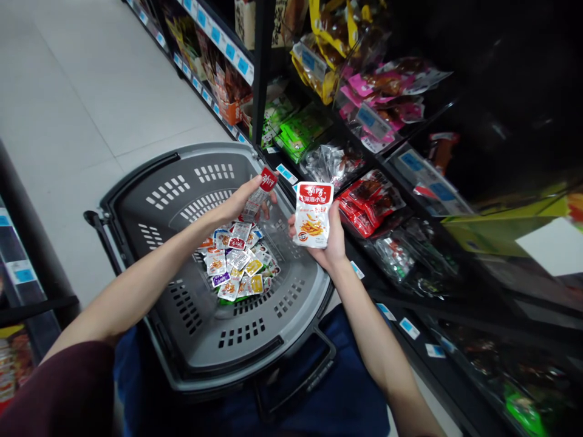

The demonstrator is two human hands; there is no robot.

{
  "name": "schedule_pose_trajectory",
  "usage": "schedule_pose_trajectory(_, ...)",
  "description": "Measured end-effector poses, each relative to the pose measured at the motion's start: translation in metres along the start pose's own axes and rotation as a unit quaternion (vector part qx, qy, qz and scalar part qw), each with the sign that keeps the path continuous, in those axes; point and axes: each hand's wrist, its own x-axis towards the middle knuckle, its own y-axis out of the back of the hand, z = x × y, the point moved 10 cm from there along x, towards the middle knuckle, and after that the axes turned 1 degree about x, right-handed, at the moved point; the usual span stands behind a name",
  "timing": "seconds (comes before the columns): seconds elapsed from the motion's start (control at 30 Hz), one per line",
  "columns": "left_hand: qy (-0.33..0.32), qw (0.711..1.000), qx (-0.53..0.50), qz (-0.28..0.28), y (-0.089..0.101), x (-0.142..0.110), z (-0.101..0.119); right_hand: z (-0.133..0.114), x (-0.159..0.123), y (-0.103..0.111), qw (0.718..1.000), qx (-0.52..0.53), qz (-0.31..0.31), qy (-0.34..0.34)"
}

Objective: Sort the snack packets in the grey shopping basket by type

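Note:
In my left hand (pixel 243 197) is a small snack packet (pixel 258 195) with a red top and a grey printed back, held over the shopping basket. My right hand (pixel 334 243) grips a white and red snack packet (pixel 313 215), its front with a picture of small fish turned up towards me, at the basket's right rim. Below both hands stands the grey plastic shopping basket (pixel 191 349) with slotted walls. A heap of small snack packets (pixel 239 261) in white, red, yellow and purple lies on its bottom.
Dark store shelves (pixel 262 79) run along the right, with bins of red packets (pixel 371 203), green packets (pixel 300 130) and pink packets (pixel 387 97). Price tags (pixel 410 328) line their edges. Another shelf (pixel 22 273) stands at the left. Light floor tiles (pixel 77 79) stretch ahead.

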Motion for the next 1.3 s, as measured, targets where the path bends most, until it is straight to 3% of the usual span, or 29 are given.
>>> schedule_pose_trajectory(0.2, 0.021, 1.000, -0.013, 0.004, 0.003, 0.001, -0.008, 0.000, 0.000, 0.008, 0.999, -0.006, 0.032, -0.001)
schedule_pose_trajectory(0.37, 0.026, 0.999, -0.043, 0.014, 0.003, -0.001, -0.004, 0.001, 0.003, 0.003, 1.000, 0.026, 0.001, 0.007)
schedule_pose_trajectory(0.63, 0.067, 0.982, -0.166, -0.068, -0.029, -0.012, -0.011, 0.005, 0.004, -0.004, 0.999, 0.039, -0.015, -0.009)
schedule_pose_trajectory(0.83, 0.063, 0.970, -0.217, -0.092, -0.036, -0.017, -0.012, 0.006, 0.003, -0.007, 0.999, 0.037, -0.009, -0.019)
schedule_pose_trajectory(1.1, 0.043, 0.954, -0.296, -0.040, -0.027, -0.017, -0.003, 0.005, 0.004, -0.016, 0.999, 0.030, -0.039, -0.007)
schedule_pose_trajectory(1.3, 0.101, 0.961, -0.258, -0.019, -0.031, -0.017, -0.020, 0.006, 0.004, -0.010, 0.999, 0.021, -0.034, 0.012)
